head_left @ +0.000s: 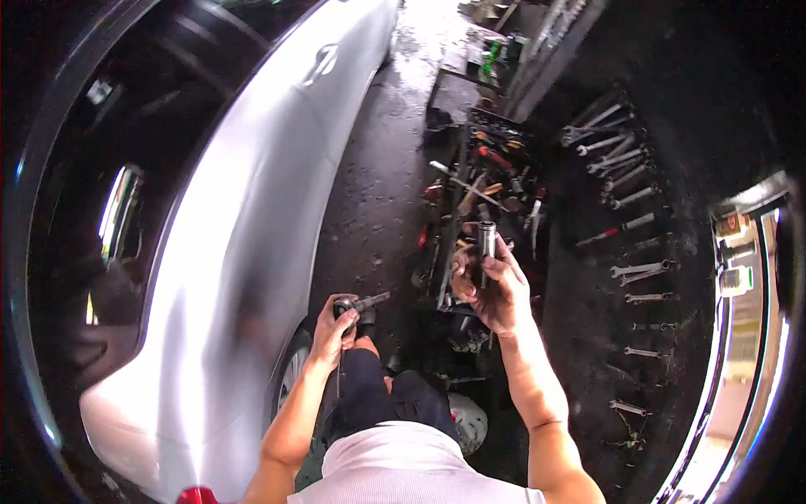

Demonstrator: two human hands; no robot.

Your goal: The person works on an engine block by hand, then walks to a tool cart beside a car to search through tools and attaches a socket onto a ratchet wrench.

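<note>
My left hand (331,334) is closed around a ratchet (343,309), whose round head sits by the thumb. A short metal bar, seemingly an extension (373,300), sticks out from the head to the right. Raised over the tool tray, my right hand (506,294) grips a shiny deep socket (487,244) between thumb and fingers. The socket stands upright with one end facing up. My two hands are apart, and the socket and ratchet do not touch. Part of the ratchet's handle is hidden by my left palm.
A silver car (243,227) runs along my left side. Ahead to the right, a tray (444,281) holds many jumbled hand tools. Several wrenches (640,270) hang on the dark board at right. Wet-looking dark floor (369,181) lies between car and tray.
</note>
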